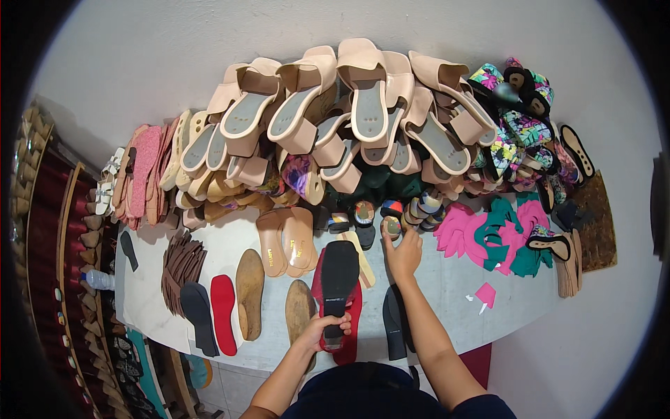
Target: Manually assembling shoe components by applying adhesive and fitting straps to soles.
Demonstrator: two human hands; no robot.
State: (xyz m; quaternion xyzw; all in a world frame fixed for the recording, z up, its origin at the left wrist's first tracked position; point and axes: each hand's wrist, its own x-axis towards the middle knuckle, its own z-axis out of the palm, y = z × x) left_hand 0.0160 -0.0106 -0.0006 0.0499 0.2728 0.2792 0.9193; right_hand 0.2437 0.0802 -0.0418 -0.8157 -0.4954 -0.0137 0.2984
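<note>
My left hand (325,331) is closed round the heel end of a red shoe, its black sole (340,269) turned up toward me. Red upper material shows along the shoe's left side. My right hand (405,255) reaches across the table, thumb and fingers about a small multicoloured striped block heel (392,209) in front of the shoe pile. Other striped heels (423,208) lie just right of it. Under and beside the held shoe are a red insole (350,349) and a wooden shoe last (299,307). Black soles (394,328) lie by my right forearm, which partly covers them.
Beige heeled sandals (296,112) are piled high along the wall. Pink and green cut pieces (495,230) lie at the right, brown strips (183,272) at the left. Near them are a black sole (199,318), a red insole (223,314), another last (250,293) and beige insoles (300,241).
</note>
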